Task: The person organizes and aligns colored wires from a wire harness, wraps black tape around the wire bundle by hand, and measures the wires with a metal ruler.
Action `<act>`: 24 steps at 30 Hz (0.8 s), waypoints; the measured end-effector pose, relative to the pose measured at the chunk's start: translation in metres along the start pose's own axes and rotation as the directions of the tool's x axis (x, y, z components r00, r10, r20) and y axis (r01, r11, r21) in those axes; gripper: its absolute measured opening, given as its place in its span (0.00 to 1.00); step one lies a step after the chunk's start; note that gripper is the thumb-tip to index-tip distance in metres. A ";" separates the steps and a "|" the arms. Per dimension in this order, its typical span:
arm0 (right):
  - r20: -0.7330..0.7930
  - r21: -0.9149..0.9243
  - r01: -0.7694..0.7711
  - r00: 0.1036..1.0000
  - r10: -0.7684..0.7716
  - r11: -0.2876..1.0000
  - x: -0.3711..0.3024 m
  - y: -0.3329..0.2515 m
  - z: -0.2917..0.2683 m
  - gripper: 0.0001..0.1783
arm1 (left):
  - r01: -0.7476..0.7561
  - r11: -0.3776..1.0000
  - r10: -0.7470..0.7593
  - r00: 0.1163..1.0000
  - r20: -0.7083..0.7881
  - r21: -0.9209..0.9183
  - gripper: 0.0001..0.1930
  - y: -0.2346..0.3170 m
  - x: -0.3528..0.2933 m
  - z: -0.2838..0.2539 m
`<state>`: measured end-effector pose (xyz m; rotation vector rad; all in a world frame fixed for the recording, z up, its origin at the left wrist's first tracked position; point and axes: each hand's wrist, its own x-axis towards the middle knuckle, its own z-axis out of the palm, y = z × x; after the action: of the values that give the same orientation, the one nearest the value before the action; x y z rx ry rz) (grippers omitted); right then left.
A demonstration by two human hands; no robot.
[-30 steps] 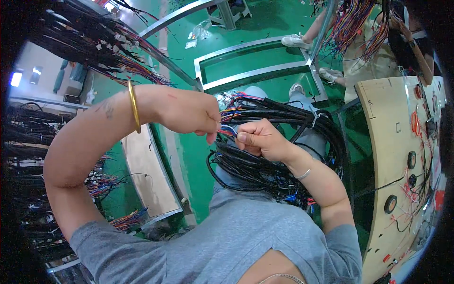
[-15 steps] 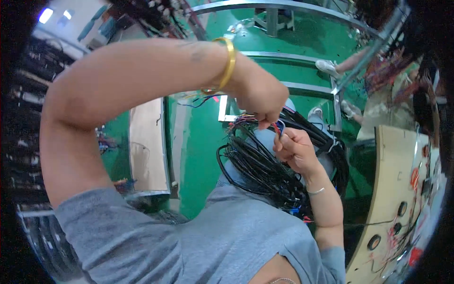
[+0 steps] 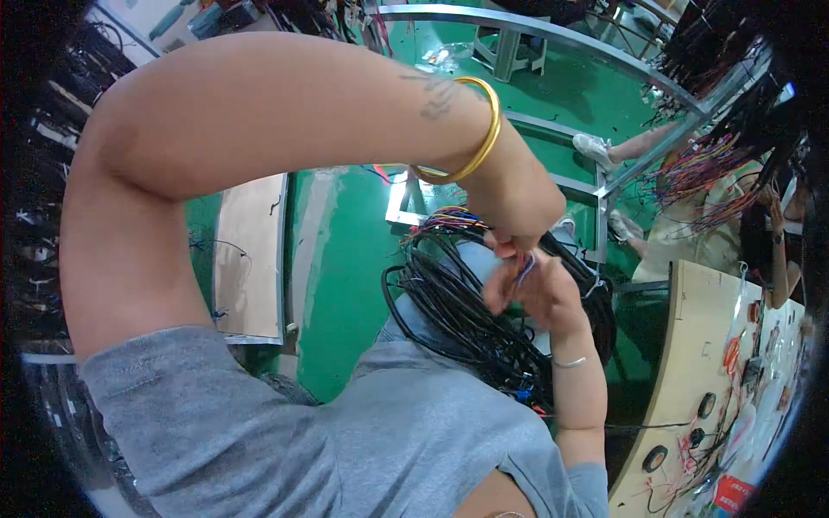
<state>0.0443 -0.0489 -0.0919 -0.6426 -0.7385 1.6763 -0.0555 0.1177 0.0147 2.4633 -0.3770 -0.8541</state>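
Observation:
My left hand (image 3: 522, 211), with a gold bangle at its wrist, reaches over from the left and is closed on thin coloured wires (image 3: 524, 269). Its fingertips are partly hidden under the hand. Just below, my right hand (image 3: 550, 292), a silver bangle on its wrist, is slightly blurred. Its thumb and fingers stand apart around the hanging wires. Beneath both hands, a thick bundle of black cables (image 3: 458, 298) lies looped across my lap. Coloured wire ends (image 3: 453, 220) fan out at its far side.
A metal frame (image 3: 561, 43) crosses the far side. At the right stands a pale board (image 3: 691, 345) with wires and round black parts; a co-worker's arm (image 3: 781, 259) and white shoe (image 3: 591, 148) show beyond. A pale panel (image 3: 249, 259) lies at the left on the green floor.
My left hand has moved slightly right and down, closer to my right hand. My right hand has shifted a little lower, its pinch on the wires loosened and its fingers apart.

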 end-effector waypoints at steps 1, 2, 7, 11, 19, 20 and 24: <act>-0.023 -0.008 0.025 0.999 -0.025 1.000 0.003 -0.005 0.003 0.22 | -0.069 0.995 0.070 0.998 -0.011 0.077 0.13 0.002 0.000 0.000; 0.015 -0.134 0.091 0.996 -0.090 0.987 0.005 -0.011 0.005 0.24 | -0.142 0.977 0.146 0.989 -0.014 0.157 0.13 0.006 0.000 -0.002; 0.087 -0.309 0.020 0.996 0.007 0.951 0.014 -0.034 0.010 0.22 | 0.125 0.989 -0.122 0.992 0.042 -0.075 0.12 0.037 -0.017 -0.028; -0.021 -0.305 0.004 1.000 -0.011 0.952 0.017 -0.027 0.024 0.19 | 0.085 0.849 -0.114 0.993 0.022 0.521 0.09 0.049 -0.023 -0.015; -0.140 -0.900 0.176 0.748 -0.649 0.398 -0.022 -0.020 0.028 0.05 | 0.427 0.643 0.555 0.312 -0.771 0.636 0.06 0.077 -0.019 0.077; -0.195 -0.904 0.139 0.707 -0.680 0.404 -0.026 -0.020 0.024 0.05 | 0.227 0.788 0.563 0.112 -0.819 0.573 0.08 0.084 -0.007 0.091; -0.135 -0.983 0.026 0.565 -0.814 0.180 -0.044 -0.002 0.021 0.02 | -0.323 0.698 -0.509 0.403 -0.761 -0.639 0.15 0.077 0.036 0.134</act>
<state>0.0392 -0.0941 -0.0749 -1.5487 -1.1792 0.0976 -0.1209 -0.0108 -0.0521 1.7620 0.4886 0.4400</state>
